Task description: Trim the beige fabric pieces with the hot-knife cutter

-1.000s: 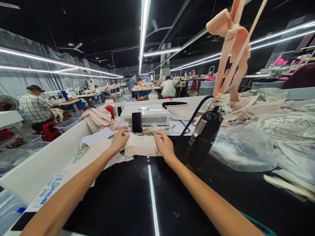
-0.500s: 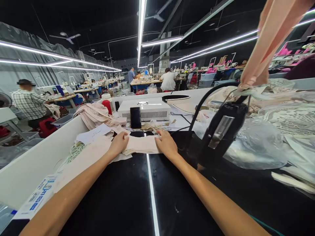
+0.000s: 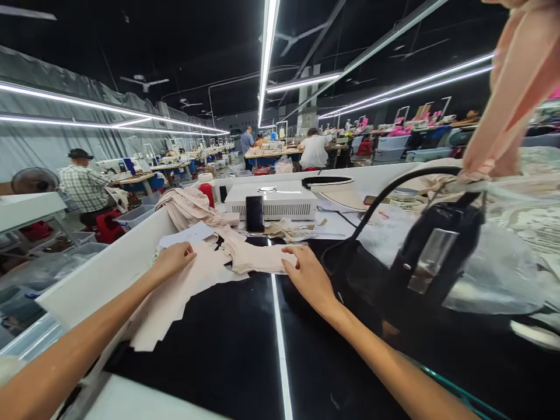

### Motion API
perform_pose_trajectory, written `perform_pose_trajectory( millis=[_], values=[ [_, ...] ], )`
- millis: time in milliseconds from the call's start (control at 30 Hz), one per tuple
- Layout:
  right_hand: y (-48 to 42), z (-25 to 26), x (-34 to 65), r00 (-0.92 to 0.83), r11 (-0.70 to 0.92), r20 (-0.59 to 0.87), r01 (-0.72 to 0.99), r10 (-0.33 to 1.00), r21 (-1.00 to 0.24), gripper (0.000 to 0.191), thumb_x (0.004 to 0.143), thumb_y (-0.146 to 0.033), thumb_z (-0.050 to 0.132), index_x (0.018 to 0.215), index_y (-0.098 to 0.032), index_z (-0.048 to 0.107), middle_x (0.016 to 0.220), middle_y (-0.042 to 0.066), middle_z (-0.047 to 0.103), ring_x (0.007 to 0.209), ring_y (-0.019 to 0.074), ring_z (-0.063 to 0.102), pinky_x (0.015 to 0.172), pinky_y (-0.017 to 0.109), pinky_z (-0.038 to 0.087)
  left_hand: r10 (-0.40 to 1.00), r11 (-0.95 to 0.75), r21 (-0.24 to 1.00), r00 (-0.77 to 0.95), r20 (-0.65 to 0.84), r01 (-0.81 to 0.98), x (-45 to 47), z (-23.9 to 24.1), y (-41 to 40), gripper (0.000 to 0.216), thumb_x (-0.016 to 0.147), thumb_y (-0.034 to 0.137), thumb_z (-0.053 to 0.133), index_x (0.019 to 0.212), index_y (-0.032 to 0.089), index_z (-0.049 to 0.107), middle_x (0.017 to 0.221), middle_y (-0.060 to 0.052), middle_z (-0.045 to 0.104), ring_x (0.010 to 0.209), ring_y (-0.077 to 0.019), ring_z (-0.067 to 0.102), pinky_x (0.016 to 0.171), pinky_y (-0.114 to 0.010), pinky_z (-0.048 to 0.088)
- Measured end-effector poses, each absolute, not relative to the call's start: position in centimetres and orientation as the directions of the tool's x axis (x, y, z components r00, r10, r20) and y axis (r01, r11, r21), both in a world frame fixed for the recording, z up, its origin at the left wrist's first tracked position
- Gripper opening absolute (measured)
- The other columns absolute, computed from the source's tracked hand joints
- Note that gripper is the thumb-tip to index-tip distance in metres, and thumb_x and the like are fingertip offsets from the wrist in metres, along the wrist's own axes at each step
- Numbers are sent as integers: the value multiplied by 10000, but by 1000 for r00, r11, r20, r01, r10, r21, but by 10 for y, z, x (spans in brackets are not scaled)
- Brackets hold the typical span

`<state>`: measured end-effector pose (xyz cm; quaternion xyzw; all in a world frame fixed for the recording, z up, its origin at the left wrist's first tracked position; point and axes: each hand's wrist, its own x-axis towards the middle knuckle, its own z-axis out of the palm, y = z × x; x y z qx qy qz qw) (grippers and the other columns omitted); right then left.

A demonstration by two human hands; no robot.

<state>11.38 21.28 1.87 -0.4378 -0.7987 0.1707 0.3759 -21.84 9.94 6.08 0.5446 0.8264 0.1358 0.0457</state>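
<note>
Fingers bent and drawn together, my left hand (image 3: 174, 260) is over pale pink cut fabric pieces (image 3: 168, 315) spread along the left side of the black tabletop. Whether a fabric edge is pinched in its fingertips cannot be made out. My right hand (image 3: 312, 280) has its thumb and fingers apart at the right end of a neat stack of pale pink fabric (image 3: 260, 258), its fingertips resting on or just over that end. The stack lies flat in the middle, its left end beside the loose pieces.
Behind the stack stand a dark phone (image 3: 254, 213) and a white vented box (image 3: 271, 200). A black device (image 3: 437, 251) with a curved hose and hanging pink cloth stands right, near plastic bags (image 3: 494, 274). A white side wall (image 3: 105, 268) borders the left. Co-workers sit farther off.
My left hand has left the stack's left end and moved left over the loose pieces. My right hand stays at the right end, its grip looser. The view has turned slightly left.
</note>
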Motion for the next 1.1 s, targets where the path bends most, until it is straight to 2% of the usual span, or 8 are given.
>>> perform_pose_trajectory(
  millis=[167,500,667,833,933,1033,1100],
  values=[
    [202,13,112,-389,623,487,445,782,-643,260,886,-268,520,1058,-221,709,1077,89,689,705,207,615,759,395,547,903,393,271,-424,67,879,-239,51,80,336,1017,367,654,1280,161,624,1267,-101,647,1072,-244,673,912,-449,592],
    [177,14,102,-479,619,440,327,760,-714,224,876,-307,525,988,-240,709,1051,78,689,714,202,608,683,371,516,939,277,310,-325,113,910,-209,43,78,321,1020,373,649,1260,161,635,1251,-98,655,1068,-241,674,918,-450,588],
    [164,15,105,-535,587,380,290,754,-756,221,865,-314,523,965,-243,707,1063,72,681,739,203,595,729,388,495,944,247,364,-307,118,898,-197,35,85,321,1015,362,656,1271,170,632,1286,-103,641,1102,-249,663,940,-461,580],
    [154,14,105,-572,525,318,239,756,-817,197,843,-346,547,920,-245,698,1008,56,692,772,213,592,791,404,479,946,179,535,-294,137,826,-191,41,82,310,1014,368,656,1248,165,639,1257,-97,650,1074,-241,667,922,-447,583],
    [149,12,99,-579,443,258,203,773,-873,239,827,-400,586,959,-235,697,1005,63,701,808,225,601,787,399,478,952,102,684,-271,144,723,-181,51,73,249,1003,383,650,1081,147,652,1051,-52,665,912,-197,657,811,-370,570],
    [143,13,90,-585,330,185,149,789,-932,453,808,-527,637,1128,-209,675,1123,100,695,943,256,638,823,399,498,969,-1,823,-202,141,568,-161,59,63,218,907,379,608,827,181,562,796,22,552,723,-145,538,657,-264,457],
    [138,15,87,-602,253,144,101,786,-962,627,781,-616,669,1244,-194,638,1216,123,678,1102,285,634,918,406,499,983,-52,892,-135,125,449,-144,63,58,224,797,397,594,769,198,493,735,41,476,671,-129,458,608,-241,383]
  ],
)
